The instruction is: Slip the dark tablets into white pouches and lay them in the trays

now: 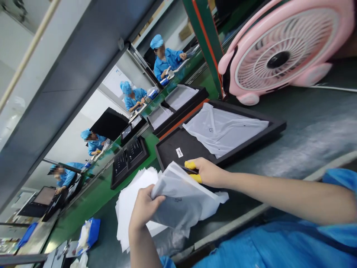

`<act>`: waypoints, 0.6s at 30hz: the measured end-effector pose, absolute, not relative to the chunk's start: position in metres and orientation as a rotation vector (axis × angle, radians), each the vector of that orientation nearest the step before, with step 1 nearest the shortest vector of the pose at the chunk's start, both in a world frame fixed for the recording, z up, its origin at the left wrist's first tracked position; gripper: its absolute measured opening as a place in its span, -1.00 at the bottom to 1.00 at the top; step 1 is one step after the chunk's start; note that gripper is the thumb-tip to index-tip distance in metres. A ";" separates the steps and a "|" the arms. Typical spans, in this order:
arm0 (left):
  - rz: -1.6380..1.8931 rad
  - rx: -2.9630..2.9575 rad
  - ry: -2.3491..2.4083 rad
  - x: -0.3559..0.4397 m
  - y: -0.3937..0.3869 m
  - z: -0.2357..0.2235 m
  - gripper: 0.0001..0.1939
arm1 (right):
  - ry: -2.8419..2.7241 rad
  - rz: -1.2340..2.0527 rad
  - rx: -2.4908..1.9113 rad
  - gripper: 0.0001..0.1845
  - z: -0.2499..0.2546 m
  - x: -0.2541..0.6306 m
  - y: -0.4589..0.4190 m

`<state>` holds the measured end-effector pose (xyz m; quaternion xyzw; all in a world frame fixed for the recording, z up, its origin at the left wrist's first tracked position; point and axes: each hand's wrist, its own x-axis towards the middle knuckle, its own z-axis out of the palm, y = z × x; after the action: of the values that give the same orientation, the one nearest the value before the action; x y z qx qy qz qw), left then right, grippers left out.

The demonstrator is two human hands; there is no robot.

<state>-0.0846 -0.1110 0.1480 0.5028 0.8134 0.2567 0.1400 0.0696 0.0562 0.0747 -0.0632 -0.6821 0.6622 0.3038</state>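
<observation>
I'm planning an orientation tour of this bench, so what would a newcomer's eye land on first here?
Probably the big pink fan at the upper right, the loudest shape against the dark green worktop. Next come the yellow fingertip covers on the right hand, beside the translucent bag gripped by the left hand. Farther off, a row of people in blue runs diagonally across the tilted view.

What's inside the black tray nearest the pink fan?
A cloudy white bag and a small label are in the tray; the bag covers whatever lies under it.
</observation>
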 end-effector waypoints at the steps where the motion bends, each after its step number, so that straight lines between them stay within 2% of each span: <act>1: 0.756 1.400 2.339 -0.085 -0.111 0.146 -0.80 | -1.850 1.716 -0.136 -0.63 0.083 0.071 0.063; 6: 1.174 1.177 2.440 -0.081 -0.113 0.126 -0.76 | -1.929 1.564 0.124 -0.43 0.101 0.087 0.095; 8: 1.280 1.081 2.463 -0.082 -0.116 0.123 -0.72 | -2.152 1.388 0.198 -0.53 0.095 0.096 0.107; 11: 1.357 0.991 2.461 -0.084 -0.121 0.123 -0.67 | -2.385 1.071 0.146 -0.89 0.092 0.107 0.133; 15: 1.335 1.010 2.462 -0.085 -0.124 0.120 -0.69 | -2.309 0.755 0.018 -0.78 0.128 0.119 0.164; 18: 1.312 1.067 2.456 -0.081 -0.121 0.117 -0.70 | -2.158 0.688 -0.050 -0.73 0.166 0.117 0.152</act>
<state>-0.0813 -0.1205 0.1169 0.3567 0.8210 0.4385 0.0801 0.1167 0.1517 0.1657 -0.0199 -0.8626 0.2750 0.4242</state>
